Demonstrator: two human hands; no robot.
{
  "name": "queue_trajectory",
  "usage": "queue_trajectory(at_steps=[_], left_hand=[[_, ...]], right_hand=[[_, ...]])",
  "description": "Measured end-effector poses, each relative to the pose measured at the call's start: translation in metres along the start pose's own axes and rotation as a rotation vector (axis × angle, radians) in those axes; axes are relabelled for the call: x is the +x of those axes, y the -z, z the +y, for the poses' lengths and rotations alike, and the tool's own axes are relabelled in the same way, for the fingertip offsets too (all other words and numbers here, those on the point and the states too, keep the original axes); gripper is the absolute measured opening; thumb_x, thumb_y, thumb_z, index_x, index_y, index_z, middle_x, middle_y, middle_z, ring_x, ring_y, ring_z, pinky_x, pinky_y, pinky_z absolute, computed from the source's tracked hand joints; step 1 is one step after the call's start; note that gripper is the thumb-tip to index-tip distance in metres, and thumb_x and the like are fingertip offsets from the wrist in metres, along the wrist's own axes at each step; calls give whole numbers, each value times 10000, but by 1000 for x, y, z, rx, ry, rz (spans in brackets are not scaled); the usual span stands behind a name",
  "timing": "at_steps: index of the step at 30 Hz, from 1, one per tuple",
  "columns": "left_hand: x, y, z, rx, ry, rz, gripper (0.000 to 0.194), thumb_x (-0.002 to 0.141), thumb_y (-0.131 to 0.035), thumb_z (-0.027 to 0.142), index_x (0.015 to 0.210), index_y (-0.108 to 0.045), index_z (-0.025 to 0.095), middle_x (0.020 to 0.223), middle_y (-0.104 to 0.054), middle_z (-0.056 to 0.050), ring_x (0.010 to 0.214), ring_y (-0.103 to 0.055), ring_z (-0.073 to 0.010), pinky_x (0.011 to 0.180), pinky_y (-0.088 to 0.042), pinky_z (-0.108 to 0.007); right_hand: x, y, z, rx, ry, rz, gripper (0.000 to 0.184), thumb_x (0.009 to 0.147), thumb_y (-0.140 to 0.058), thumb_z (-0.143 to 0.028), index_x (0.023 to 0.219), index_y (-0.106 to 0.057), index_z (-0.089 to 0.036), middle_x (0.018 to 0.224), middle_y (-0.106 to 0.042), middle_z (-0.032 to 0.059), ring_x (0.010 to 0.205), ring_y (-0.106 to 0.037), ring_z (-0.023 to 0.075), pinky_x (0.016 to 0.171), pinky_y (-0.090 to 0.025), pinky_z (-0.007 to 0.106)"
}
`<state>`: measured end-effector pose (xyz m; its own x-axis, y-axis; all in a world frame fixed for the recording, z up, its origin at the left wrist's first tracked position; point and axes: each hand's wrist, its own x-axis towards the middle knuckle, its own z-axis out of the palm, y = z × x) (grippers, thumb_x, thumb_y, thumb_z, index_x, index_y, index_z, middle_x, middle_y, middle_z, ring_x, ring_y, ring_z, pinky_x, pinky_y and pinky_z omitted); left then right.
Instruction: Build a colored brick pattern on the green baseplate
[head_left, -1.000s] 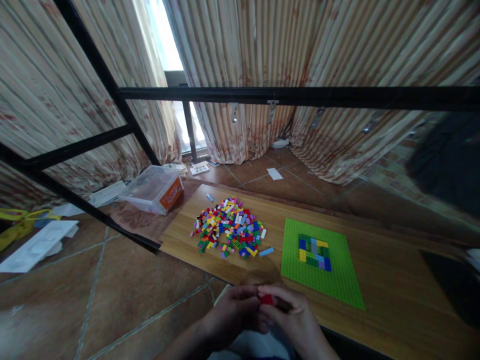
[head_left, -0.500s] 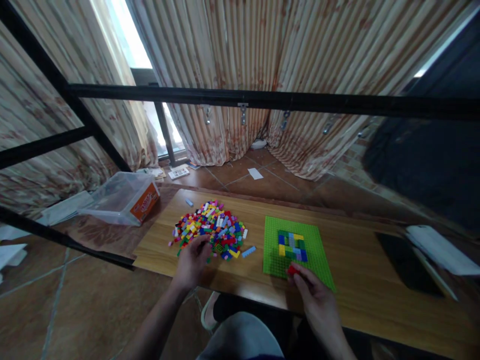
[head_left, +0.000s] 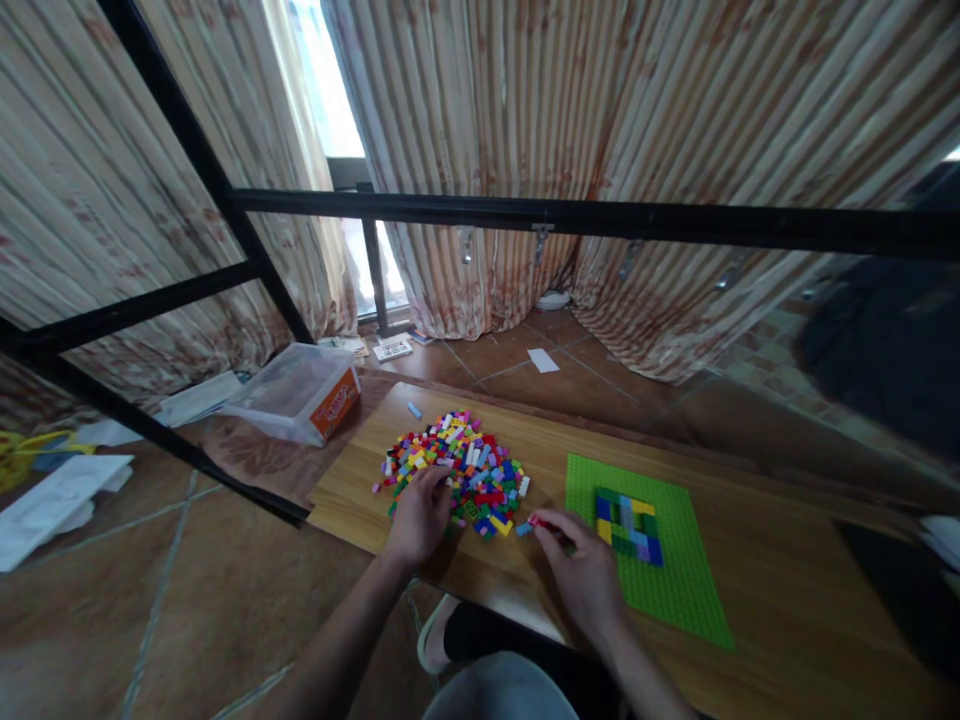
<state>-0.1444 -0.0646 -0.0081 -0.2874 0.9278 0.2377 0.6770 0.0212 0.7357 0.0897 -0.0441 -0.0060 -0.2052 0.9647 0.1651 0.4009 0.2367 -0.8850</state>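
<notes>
My left hand is at the near-left side of a heaped pile of mixed-colour toy bricks. Its fingers are bent together at the bricks, and what they hold, if anything, is hidden. Between the thumb and fingertips of my right hand is a small red toy brick. That hand is above the table, between the pile and a green baseplate. A light blue brick lies just beside its fingertips. On the baseplate sits a square of blue, green, yellow and light blue bricks.
The wooden table carries the pile and the baseplate, with a black flat object at its right. A clear plastic box stands on the floor to the left. A black metal rail crosses before the curtains.
My right hand has moved left with the red brick, from the baseplate's near edge towards the pile. My left hand stays by the pile. The view has swung left.
</notes>
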Motion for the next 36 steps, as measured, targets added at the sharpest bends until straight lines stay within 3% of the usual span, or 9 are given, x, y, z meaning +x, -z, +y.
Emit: queue_trajectory(at_steps=[3, 6, 10, 13, 21, 29, 33, 36], left_hand=[[7, 9, -6, 34, 52, 64, 270, 861, -509, 232, 1096, -631, 180, 1019, -651, -72, 761, -636, -166, 712, -522, -304], [18, 21, -12, 125, 93, 131, 295, 862, -525, 254, 1137, -611, 193, 1096, -633, -83, 873, -641, -196, 771, -511, -321], [31, 33, -14, 315, 121, 44, 420, 844, -573, 314, 1249, -536, 210, 1252, -572, -108, 1027, -616, -255, 835, -484, -349], [36, 31, -13, 391, 124, -32, 470, 832, -593, 342, 1273, -507, 206, 1272, -556, -121, 1074, -594, -272, 853, -470, -360], [45, 19, -13, 392, 171, -41, 443, 812, -616, 334, 1229, -542, 204, 1212, -597, -110, 1034, -605, -261, 853, -465, -354], [35, 27, -19, 108, -122, 15, 542, 804, -640, 307, 1322, -494, 237, 1247, -601, -78, 1138, -551, -237, 980, -433, -395], [26, 24, -1, 53, -238, 13, 599, 788, -662, 281, 1354, -468, 242, 1228, -618, -75, 1122, -540, -250, 991, -420, -418], [18, 19, 19, 27, -272, 0, 596, 780, -663, 258, 1347, -480, 233, 1228, -616, -86, 1127, -536, -263, 1010, -403, -442]], right_hand=[[22, -19, -2, -47, 97, -56, 241, 846, -517, -306, 963, -705, -209, 995, -701, 78, 932, -643, 211, 847, -501, 355], [36, -30, 3, -133, 149, -78, 231, 841, -512, -273, 952, -706, -213, 1009, -695, 77, 958, -631, 221, 888, -483, 382], [41, -31, 11, -198, 177, -100, 241, 834, -514, -256, 979, -700, -207, 1028, -680, 84, 982, -619, 228, 905, -475, 392], [39, -27, 13, -211, 155, -82, 248, 843, -504, -269, 989, -698, -220, 1055, -672, 79, 999, -617, 230, 902, -477, 392], [34, -18, 14, -178, 115, -68, 254, 876, -491, -315, 964, -711, -224, 1078, -672, 76, 1003, -623, 223, 917, -477, 392], [33, -17, 2, -59, 87, -36, 270, 883, -496, -359, 980, -705, -218, 1067, -669, 87, 988, -624, 218, 862, -502, 363], [39, -28, -24, 65, 55, -45, 289, 868, -531, -383, 1047, -690, -220, 1055, -676, 82, 957, -629, 208, 845, -500, 348], [43, -40, -43, 168, -28, -82, 367, 832, -583, -432, 1122, -662, -222, 995, -687, 63, 810, -635, 180, 747, -508, 320]])
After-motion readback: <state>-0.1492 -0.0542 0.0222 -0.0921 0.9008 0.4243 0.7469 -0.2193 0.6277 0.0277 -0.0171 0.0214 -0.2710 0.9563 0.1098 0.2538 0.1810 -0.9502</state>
